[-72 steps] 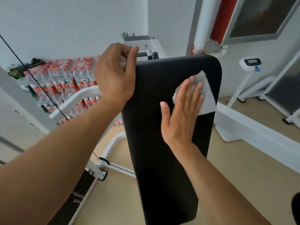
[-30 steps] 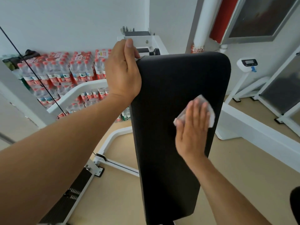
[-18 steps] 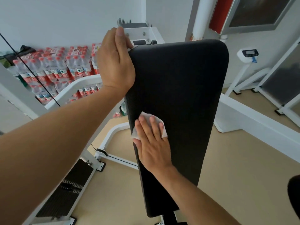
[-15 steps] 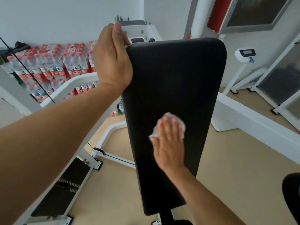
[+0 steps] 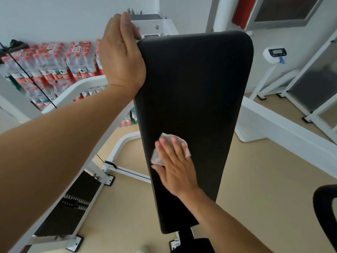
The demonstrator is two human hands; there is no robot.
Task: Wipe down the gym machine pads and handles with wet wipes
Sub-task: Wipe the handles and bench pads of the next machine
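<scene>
While left hand grips pad; right hand flat, pressing wipe.

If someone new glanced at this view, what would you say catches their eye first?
The tall black back pad fills the centre of the view, with the right hand pressing a white wet wipe flat against its lower left part. The left hand grips the pad's upper left corner. Behind it on the left, stacked packs of red-capped water bottles stand against the wall.
</scene>
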